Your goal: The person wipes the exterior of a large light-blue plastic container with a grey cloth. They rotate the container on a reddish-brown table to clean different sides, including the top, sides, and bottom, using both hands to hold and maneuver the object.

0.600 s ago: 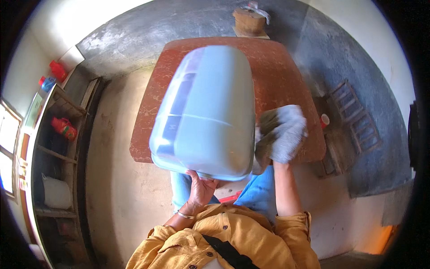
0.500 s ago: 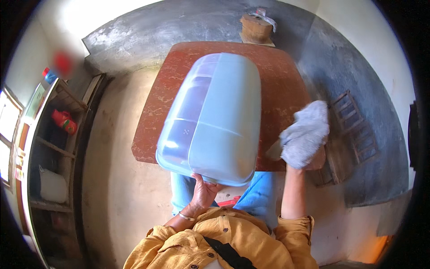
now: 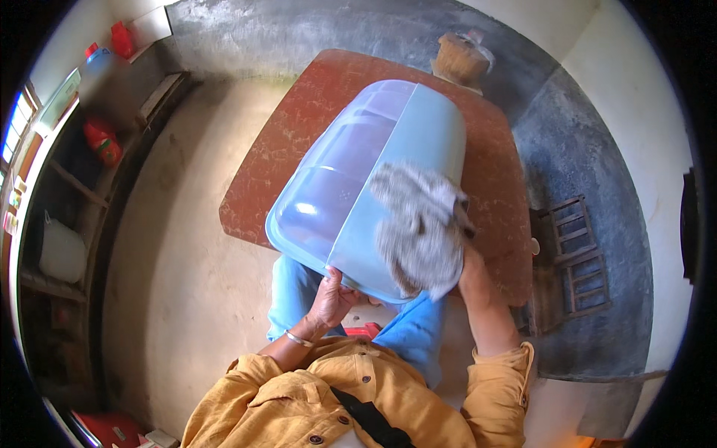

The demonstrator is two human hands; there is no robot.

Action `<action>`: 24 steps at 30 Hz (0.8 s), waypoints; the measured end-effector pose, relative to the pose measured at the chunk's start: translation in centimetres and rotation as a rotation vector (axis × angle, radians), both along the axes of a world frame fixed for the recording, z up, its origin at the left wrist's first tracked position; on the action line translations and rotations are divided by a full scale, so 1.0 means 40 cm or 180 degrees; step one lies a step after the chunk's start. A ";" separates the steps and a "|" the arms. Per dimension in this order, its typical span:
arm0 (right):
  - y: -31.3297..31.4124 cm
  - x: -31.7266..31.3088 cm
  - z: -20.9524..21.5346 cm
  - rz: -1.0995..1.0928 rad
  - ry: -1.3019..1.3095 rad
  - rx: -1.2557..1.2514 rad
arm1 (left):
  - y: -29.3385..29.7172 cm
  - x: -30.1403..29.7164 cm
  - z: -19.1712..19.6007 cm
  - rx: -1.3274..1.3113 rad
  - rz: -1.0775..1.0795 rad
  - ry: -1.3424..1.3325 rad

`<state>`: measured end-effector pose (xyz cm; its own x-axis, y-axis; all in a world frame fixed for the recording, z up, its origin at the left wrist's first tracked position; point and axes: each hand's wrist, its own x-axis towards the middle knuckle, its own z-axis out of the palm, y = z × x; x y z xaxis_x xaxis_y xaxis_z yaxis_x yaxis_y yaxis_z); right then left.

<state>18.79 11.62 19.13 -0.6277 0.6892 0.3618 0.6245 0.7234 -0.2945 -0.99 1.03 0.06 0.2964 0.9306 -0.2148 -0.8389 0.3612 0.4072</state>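
I see my left hand (image 3: 334, 297) gripping the near rim of the upturned blue plastic tub (image 3: 351, 187); my right hand (image 3: 469, 270) presses a grey rag (image 3: 422, 228) onto it, wiping barely underway.

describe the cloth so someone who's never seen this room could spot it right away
Find the reddish-brown table in the middle of the room, with a big pale blue plastic tub lying on it. The cloth is the crumpled grey rag pressed on the tub, the only fabric there.

We see a simple home room: bare earthen floor (image 3: 187, 246), rough plastered walls (image 3: 299, 30), a worn red table (image 3: 299, 142) and cluttered storage shelves (image 3: 67, 224).
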 end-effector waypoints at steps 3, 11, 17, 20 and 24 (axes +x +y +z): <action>0.129 -0.011 0.075 0.0014 0.0148 -0.0183 | 0.009 0.003 0.028 0.0066 0.0213 0.0025; 0.014 -0.036 -0.077 0.0340 -0.0332 0.0477 | 0.016 0.017 0.078 -0.0163 0.0286 0.0128; 0.101 -0.021 0.046 0.0170 0.0178 -0.0778 | 0.016 0.012 0.066 -0.0122 0.0206 -0.0070; 0.091 -0.044 0.035 0.0242 0.0062 -0.0451 | 0.013 0.021 0.056 -0.0149 0.0145 -0.0121; 0.003 -0.029 -0.007 0.0308 -0.0107 -0.0428 | 0.023 0.039 0.103 -0.0179 0.0301 -0.0184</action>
